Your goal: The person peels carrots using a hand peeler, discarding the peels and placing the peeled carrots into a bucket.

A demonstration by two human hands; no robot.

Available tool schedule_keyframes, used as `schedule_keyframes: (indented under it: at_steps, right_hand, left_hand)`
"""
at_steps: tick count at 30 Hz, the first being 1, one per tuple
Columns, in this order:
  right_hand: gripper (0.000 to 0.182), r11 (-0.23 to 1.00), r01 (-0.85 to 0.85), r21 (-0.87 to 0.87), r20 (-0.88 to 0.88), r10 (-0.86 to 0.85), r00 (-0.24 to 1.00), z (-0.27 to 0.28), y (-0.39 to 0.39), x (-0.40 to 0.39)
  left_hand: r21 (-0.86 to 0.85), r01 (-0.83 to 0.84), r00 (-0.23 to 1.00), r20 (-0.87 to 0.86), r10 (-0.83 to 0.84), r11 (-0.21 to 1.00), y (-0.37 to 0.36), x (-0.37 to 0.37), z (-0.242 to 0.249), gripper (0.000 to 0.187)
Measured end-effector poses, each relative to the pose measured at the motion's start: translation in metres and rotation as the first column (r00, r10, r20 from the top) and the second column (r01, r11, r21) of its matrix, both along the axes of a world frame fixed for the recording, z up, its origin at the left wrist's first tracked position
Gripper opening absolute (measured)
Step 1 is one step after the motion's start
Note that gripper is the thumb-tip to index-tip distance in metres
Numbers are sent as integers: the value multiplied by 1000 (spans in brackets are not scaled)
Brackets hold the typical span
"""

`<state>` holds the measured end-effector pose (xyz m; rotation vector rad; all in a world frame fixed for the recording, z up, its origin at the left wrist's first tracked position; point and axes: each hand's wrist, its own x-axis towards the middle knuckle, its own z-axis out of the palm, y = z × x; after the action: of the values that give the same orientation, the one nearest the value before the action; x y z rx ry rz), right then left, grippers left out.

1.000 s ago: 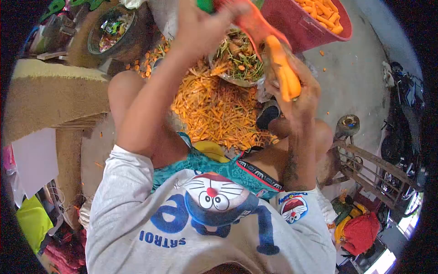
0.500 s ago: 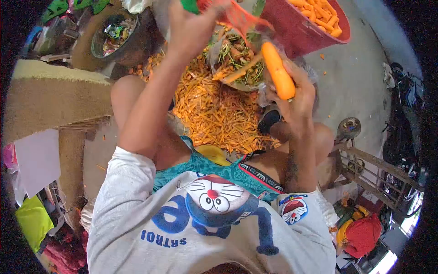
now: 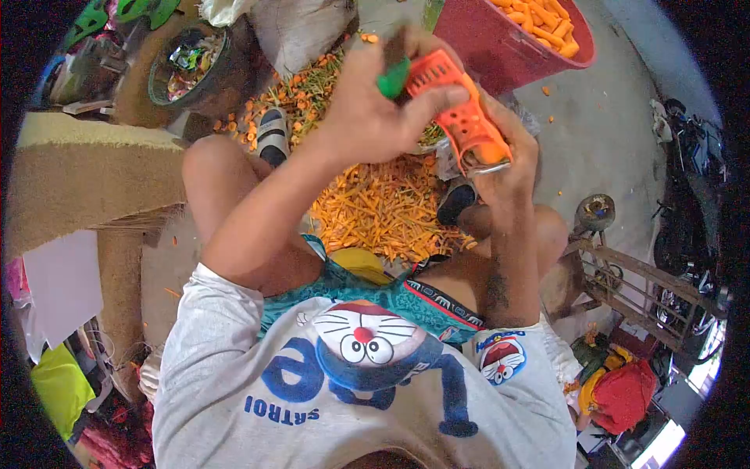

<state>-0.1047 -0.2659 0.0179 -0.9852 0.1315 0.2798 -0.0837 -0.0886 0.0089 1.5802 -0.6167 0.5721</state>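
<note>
My left hand (image 3: 375, 117) is closed on an orange-red plastic peeler (image 3: 462, 117) with slots and round holes, its thumb lying across the top. A green piece (image 3: 394, 78), like a handle, also shows at this hand, with a blurred dark part above it. My right hand (image 3: 512, 148) is wrapped round a carrot (image 3: 492, 147), mostly hidden under the peeler. The peeler's metal end rests at the near end of the carrot. Below both hands spreads a heap of carrot peelings (image 3: 383, 211) between my legs.
A red tub (image 3: 500, 66) of peeled carrots (image 3: 547, 27) stands at the upper right. Carrot tops (image 3: 301, 98) lie near my sandalled foot (image 3: 272, 134). A waste bin (image 3: 187, 70) and a pale sack (image 3: 301, 31) are at the upper left. A wooden rack (image 3: 641, 289) stands right.
My left hand has swung down and right, bringing the peeler from beyond the carrot onto it. The carrot, fully visible before, is now mostly covered. My right hand stays in nearly the same place.
</note>
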Motion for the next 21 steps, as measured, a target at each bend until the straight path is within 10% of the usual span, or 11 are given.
schedule_keyframes:
  at_steps: [2,5,8,11,14,17,19,21]
  right_hand:
    - [47,978,171,-117,-58,-179,982,6,6,-10]
    - [46,993,-115,9,27,114,993,-8,-21,-5]
    - [48,660,-578,479,295,499,815,-30,-35,15]
    - [50,974,-123,189,39,118,992,-24,-18,4]
    - [48,992,98,-76,20,-96,995,-8,-6,-3]
    - [47,988,-150,-35,44,152,987,-14,-25,-3]
    - [49,847,-410,339,160,378,912,-18,-30,3]
    - [49,945,-250,211,91,236,968,-20,-24,5]
  left_hand:
    - [-34,-50,992,-115,46,998,18,12,4,18]
    - [11,-183,940,-290,178,983,53,43,5,18]
    - [-87,-197,946,-277,166,977,44,38,1,17]
    - [135,-81,996,56,74,988,6,3,-1,18]
    - [130,-68,995,-68,77,989,26,16,5,22]
    - [-165,-114,968,-239,73,980,52,44,13,12]
    - [-204,-98,959,-282,38,974,45,36,6,19]
    - [-248,-73,943,-332,-14,966,28,21,5,26]
